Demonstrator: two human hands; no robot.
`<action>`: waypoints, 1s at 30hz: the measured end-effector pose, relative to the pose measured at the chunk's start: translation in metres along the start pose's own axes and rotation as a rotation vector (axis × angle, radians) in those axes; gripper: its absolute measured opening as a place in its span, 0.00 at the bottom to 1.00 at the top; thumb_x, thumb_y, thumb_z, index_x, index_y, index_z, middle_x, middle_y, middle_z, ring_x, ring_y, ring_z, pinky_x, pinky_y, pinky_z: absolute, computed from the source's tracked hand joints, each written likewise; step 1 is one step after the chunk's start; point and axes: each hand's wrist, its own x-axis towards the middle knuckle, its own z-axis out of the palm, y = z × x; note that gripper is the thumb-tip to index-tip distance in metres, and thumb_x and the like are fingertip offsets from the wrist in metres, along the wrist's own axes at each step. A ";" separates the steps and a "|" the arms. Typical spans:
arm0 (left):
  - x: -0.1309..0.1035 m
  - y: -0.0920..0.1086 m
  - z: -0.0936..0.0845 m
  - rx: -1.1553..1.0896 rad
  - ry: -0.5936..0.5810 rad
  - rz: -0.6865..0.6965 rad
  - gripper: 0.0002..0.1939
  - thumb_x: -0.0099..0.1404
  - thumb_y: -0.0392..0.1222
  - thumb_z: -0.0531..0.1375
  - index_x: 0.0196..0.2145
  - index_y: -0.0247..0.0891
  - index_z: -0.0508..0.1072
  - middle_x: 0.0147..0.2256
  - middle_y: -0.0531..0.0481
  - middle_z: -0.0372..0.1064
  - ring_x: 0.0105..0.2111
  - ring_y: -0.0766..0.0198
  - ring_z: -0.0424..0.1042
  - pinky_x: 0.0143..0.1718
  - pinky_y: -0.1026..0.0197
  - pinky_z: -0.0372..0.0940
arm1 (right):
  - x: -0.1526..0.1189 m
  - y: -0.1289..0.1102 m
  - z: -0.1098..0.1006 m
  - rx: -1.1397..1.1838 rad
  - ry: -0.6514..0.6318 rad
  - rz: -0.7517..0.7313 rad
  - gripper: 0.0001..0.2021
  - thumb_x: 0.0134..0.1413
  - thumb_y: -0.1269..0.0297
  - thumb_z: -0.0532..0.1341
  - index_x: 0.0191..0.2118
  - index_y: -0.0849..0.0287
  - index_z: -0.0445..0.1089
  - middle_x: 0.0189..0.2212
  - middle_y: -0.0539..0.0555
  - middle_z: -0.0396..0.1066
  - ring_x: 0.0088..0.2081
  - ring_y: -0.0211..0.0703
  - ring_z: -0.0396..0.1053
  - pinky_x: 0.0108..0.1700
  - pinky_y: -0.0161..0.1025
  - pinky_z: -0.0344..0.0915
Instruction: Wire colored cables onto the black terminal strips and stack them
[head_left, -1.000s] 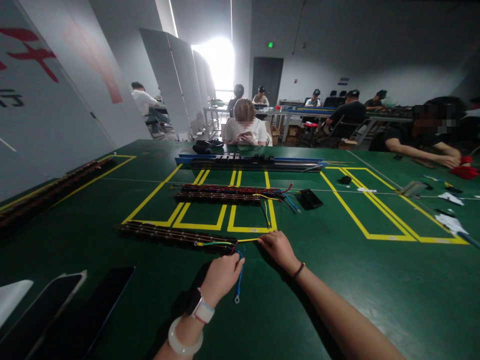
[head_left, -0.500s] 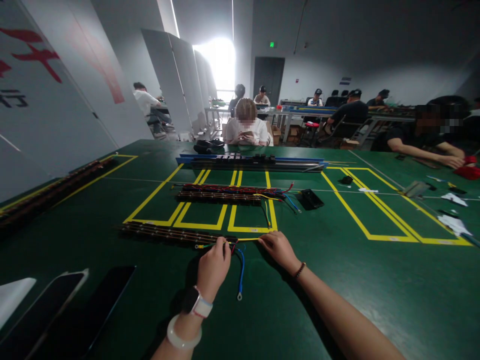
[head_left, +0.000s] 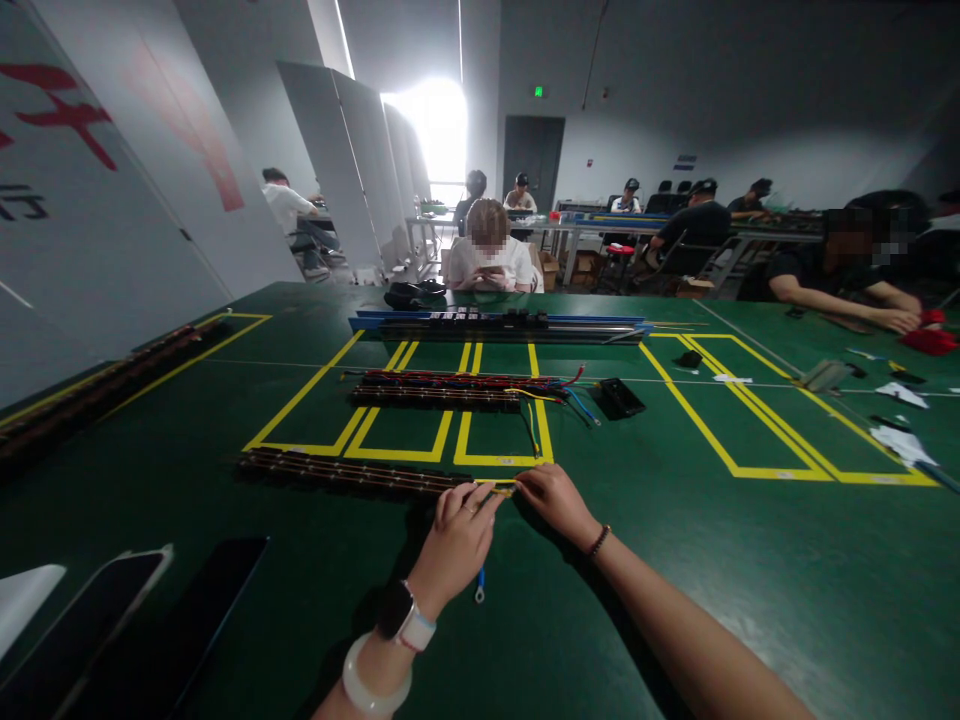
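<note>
Yellow wire runs from the right end of the dark strip assembly, which lies on the green table just nearer than the yellow tape outlines. Right hand: fingertips pinched closed on that wire's free end. Left hand: fingers drawn together on a second wire, its tip near the right fingertips. A blue wire shows partly below the left hand. Beyond lie another strip assembly and a black tray.
</note>
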 end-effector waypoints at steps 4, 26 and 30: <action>-0.001 0.002 0.000 -0.032 -0.048 0.054 0.15 0.67 0.35 0.49 0.46 0.42 0.71 0.52 0.49 0.65 0.53 0.55 0.58 0.55 0.47 0.54 | 0.000 -0.002 -0.001 0.033 -0.009 0.010 0.09 0.60 0.62 0.56 0.37 0.57 0.72 0.31 0.52 0.72 0.34 0.40 0.68 0.39 0.38 0.60; 0.000 0.000 0.010 -0.559 -0.261 -0.525 0.14 0.66 0.48 0.49 0.31 0.38 0.67 0.28 0.50 0.69 0.24 0.66 0.68 0.24 0.65 0.55 | 0.000 -0.043 -0.004 -0.020 -0.238 0.113 0.04 0.55 0.66 0.59 0.36 0.60 0.68 0.33 0.52 0.70 0.37 0.40 0.65 0.41 0.36 0.54; -0.001 -0.002 0.024 -0.926 -0.316 -0.645 0.15 0.65 0.51 0.49 0.38 0.37 0.64 0.24 0.55 0.65 0.16 0.71 0.61 0.18 0.67 0.54 | -0.001 -0.054 -0.006 -0.126 -0.231 0.088 0.05 0.58 0.69 0.56 0.36 0.59 0.68 0.32 0.52 0.70 0.35 0.40 0.66 0.38 0.35 0.55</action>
